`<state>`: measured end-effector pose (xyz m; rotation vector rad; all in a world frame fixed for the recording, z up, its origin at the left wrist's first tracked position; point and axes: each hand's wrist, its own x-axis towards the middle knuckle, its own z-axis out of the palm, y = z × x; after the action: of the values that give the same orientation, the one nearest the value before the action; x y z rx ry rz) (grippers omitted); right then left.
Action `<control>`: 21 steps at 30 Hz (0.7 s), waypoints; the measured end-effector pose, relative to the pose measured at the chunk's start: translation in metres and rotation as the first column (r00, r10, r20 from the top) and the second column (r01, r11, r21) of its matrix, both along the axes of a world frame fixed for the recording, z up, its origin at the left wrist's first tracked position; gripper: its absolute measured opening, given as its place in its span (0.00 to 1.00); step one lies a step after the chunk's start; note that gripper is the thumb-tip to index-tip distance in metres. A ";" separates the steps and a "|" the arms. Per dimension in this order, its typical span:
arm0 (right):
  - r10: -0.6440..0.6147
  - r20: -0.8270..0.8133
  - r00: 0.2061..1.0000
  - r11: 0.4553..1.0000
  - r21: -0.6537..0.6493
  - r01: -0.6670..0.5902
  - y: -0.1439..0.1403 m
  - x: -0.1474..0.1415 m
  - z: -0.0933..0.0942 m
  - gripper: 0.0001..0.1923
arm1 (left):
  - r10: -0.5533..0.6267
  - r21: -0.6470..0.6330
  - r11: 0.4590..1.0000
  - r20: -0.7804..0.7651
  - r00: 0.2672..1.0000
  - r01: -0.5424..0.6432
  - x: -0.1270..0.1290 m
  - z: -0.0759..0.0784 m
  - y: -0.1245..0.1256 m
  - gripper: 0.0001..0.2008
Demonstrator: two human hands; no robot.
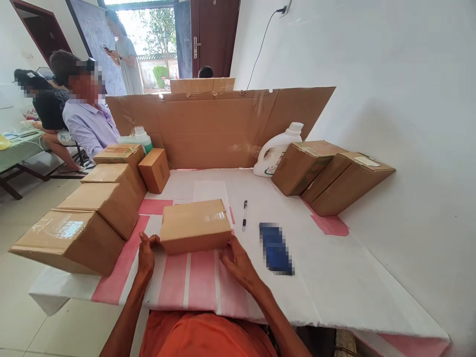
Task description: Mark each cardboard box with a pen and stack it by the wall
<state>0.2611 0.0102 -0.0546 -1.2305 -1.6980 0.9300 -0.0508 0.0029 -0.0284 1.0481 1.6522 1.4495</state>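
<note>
A closed cardboard box (195, 223) with a strip of clear tape on its top is between my two hands, over the striped tablecloth near the front of the table. My left hand (148, 253) is at its left end, thumb against the lower corner. At the right end, my right hand (238, 260) has its fingers against the lower corner. Whether the box rests fully on the cloth or is slightly raised I cannot tell. To the right of it lie a pen (244, 215) and a dark blue, blurred flat item (276, 248).
Several cardboard boxes (94, 233) line the table's left side, with a smaller box (154, 171) and a bottle of green liquid (143, 139) behind. On the right are a white jug (273, 153) and more boxes (334, 173). A cardboard panel (211, 131) stands across the back. Other people are beyond.
</note>
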 end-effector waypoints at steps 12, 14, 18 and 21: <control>-0.383 -0.499 0.777 0.701 -0.705 -0.107 -0.025 -0.020 0.039 0.44 | -0.157 0.016 0.987 -0.081 0.984 0.159 0.002 0.074 0.063 0.41; -0.402 -0.611 0.682 0.696 -0.688 -0.206 -0.024 -0.035 0.038 0.48 | -0.278 -0.024 0.961 -0.113 0.954 0.277 0.013 0.088 0.067 0.33; -0.405 -0.639 0.654 0.756 -0.636 -0.152 0.002 -0.044 0.059 0.45 | -0.460 -0.105 0.887 -0.159 0.873 0.449 0.033 0.102 0.041 0.24; -0.365 -0.661 0.656 0.793 -0.589 -0.152 0.027 -0.042 0.091 0.43 | -0.482 -0.066 0.875 -0.183 0.857 0.479 0.047 0.100 0.015 0.23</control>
<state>0.2194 0.0368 0.0361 -1.0595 -0.6299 1.7030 -0.0043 0.0179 0.0717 1.5061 1.3855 1.0222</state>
